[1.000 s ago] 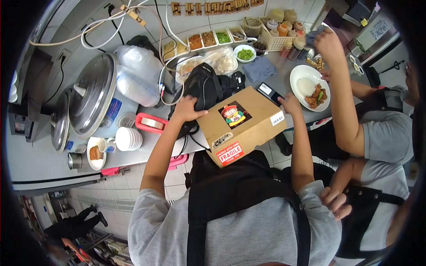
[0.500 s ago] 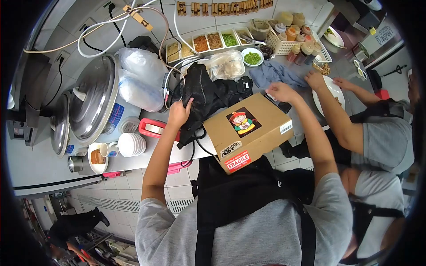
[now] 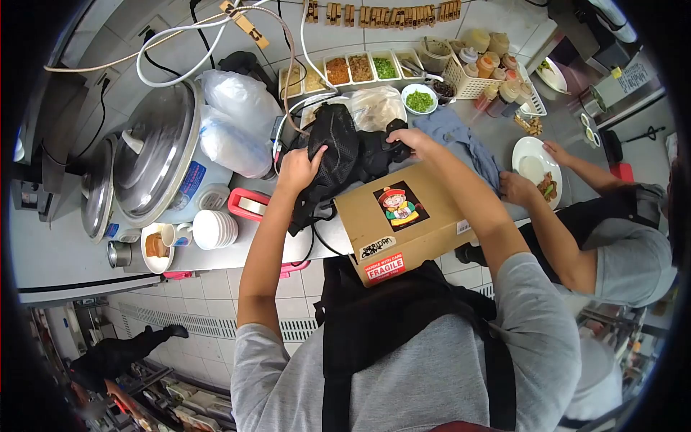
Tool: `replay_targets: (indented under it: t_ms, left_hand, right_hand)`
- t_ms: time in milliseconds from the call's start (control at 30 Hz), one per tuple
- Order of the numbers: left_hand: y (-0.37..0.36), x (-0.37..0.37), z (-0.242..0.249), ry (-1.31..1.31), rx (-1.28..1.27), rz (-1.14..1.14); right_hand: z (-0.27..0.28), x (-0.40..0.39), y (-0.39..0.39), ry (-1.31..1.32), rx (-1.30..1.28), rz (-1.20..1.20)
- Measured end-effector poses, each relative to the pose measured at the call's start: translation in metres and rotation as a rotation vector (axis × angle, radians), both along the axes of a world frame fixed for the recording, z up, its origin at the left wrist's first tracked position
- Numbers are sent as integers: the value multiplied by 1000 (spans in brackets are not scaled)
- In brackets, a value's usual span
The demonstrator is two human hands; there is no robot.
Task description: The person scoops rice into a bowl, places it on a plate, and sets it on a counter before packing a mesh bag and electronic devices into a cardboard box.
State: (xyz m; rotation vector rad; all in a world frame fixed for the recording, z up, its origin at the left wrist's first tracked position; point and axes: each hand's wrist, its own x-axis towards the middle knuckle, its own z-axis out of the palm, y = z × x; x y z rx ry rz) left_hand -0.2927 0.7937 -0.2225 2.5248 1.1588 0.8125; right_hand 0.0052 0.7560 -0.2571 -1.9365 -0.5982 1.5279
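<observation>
My left hand (image 3: 301, 169) is closed on the side of a black mesh bag (image 3: 335, 137), thumb along the fabric. My right hand (image 3: 412, 141) grips the bag's right part, where black straps bunch up; the fingertips are partly hidden. Just below the bag, a brown cardboard box (image 3: 367, 209) with a cartoon sticker and a red FRAGILE label sits at the counter's front edge, close to my body. My right forearm passes over the box's right side. A black strap hangs down between the bag and the box.
Left are a red tape dispenser (image 3: 248, 204), stacked white bowls (image 3: 216, 232) and large lidded pots (image 3: 155, 155). Behind stand ingredient trays (image 3: 360, 69), green garnish (image 3: 419, 100) and a blue cloth (image 3: 461, 140). A co-worker's hand (image 3: 517, 189) is near a plate (image 3: 531, 149) at right.
My right hand has moved left from the box's far right corner to the black bag and closed on it. My left hand stays on the bag. The co-worker's near hand has moved down from above the plate.
</observation>
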Motion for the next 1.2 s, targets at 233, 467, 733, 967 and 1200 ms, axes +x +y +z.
replay_targets:
  t_ms: [233,467,733,967,1200]
  left_hand:
    - [-2,-4,-20,-14,42,-42]
    - [-5,-21,-36,215,-30,-67]
    - [-15,-20,-22,47,-273,-57]
    - [-102,1,56,194,-51,-615]
    - [-144,-8,-13,-131,-13,-724]
  right_hand:
    - [76,47,-75,394,382,-123]
    - [103,79,-190,647,775,-416]
    - [111,76,-292,703,1106,-384]
    - [114,44,-298,643,1363,129]
    - [146,52,-267,345,954,774]
